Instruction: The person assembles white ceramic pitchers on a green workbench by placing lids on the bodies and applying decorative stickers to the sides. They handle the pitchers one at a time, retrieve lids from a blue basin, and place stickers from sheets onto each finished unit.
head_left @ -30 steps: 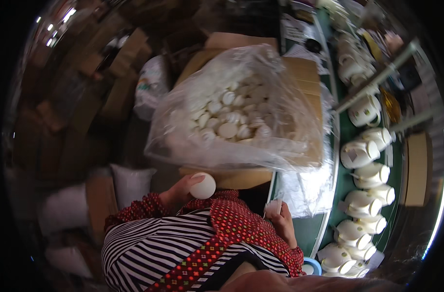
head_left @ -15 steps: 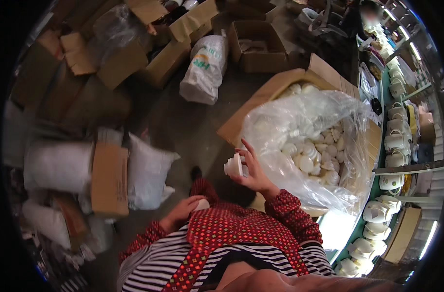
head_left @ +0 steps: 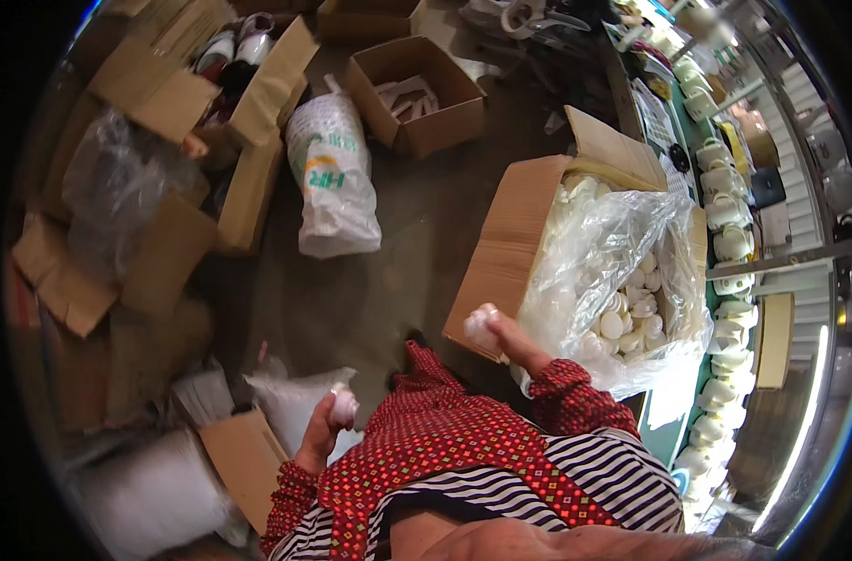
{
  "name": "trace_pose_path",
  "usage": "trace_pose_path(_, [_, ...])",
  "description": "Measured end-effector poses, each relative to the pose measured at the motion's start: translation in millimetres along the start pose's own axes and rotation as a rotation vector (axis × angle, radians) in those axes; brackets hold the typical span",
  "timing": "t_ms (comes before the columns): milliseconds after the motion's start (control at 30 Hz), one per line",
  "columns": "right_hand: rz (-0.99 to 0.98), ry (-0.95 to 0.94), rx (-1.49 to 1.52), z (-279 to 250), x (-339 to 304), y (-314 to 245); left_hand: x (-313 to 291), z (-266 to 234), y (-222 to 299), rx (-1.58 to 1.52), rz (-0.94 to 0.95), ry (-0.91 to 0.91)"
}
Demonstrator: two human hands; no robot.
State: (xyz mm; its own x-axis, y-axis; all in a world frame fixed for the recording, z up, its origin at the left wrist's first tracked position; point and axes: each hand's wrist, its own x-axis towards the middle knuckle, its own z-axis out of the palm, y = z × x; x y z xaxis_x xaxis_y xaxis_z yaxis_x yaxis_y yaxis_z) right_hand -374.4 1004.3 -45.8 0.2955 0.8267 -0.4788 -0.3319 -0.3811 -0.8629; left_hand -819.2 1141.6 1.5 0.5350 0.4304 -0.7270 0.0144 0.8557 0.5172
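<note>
My left hand (head_left: 319, 428) is raised at the left of my lap, closed round a small whitish ridged piece (head_left: 344, 404). A little farther forward, my right hand (head_left: 517, 342) grips a white rounded piece (head_left: 482, 323) beside the near left corner of a cardboard box (head_left: 501, 252). Clear plastic sheeting (head_left: 575, 299) lines that box and spills over its rim. Inside lie many white round lid-like pieces (head_left: 613, 325). The exact kind of the held pieces is too blurred to tell.
A white printed sack (head_left: 337, 187) stands on the floor (head_left: 407, 220) ahead. Behind it are an open carton (head_left: 426, 122) and, to the left, more cartons (head_left: 155, 79). White bags (head_left: 155, 486) lie near left. Along the right runs a green-edged line of white appliance bodies (head_left: 725, 224).
The view has turned and shifted. My left hand has come up off my lap with a whitish piece in it. My right-hand fingers, spread round stacked discs before, are now closed more tightly.
</note>
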Motion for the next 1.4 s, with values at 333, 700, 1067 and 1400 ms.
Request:
trace_pose_path(333, [0.53,0.632,-0.282,-31.1,158.8,77.5,87.1,-78.9,231.7,-0.091,0.265,0.455])
trace_pose_path(700, [-0.604,0.759,0.201,-179.8,304.9,-247.7,365.6,46.2,372.1,0.007,0.04,0.487])
trace_pose_path(1067, [0.01,1.152,0.773,-356.6,417.1,-210.1,748.9,322.9,627.6,0.399,0.042,0.031])
trace_pose_path(1400, [0.057,1.34,1.044,-390.9,423.2,-244.4,975.2,730.7,677.8,0.634,0.055,-0.381])
